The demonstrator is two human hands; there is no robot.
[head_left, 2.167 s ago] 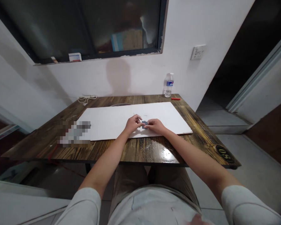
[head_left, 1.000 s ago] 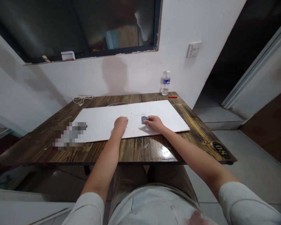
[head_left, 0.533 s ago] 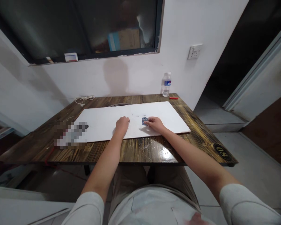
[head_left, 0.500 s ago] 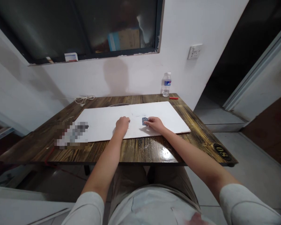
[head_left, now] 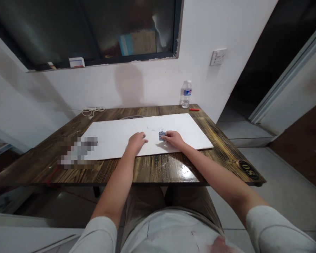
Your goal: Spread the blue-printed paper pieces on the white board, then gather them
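My right hand (head_left: 174,139) pinches a small dark blue flat piece with pale rows (head_left: 162,136) between thumb and fingers, above the white board (head_left: 113,135). What kind of piece it is, I cannot make out. To its left, my left hand (head_left: 137,142) is over the same board, thumb and fingers apart with a gap between them and nothing visible in it. Thin dark marks (head_left: 155,129) lie on the board just beyond both hands.
The board lies on a dark wooden table (head_left: 158,172). A water bottle (head_left: 186,94) and a red stick-like item (head_left: 194,109) are at the back right, a white cable (head_left: 93,111) at the back left. A blurred patch (head_left: 80,151) covers the board's left end.
My left hand has opened: its thumb and fingers were together and are now spread. The right hand keeps the blue piece in nearly the same spot. The view has shifted slightly.
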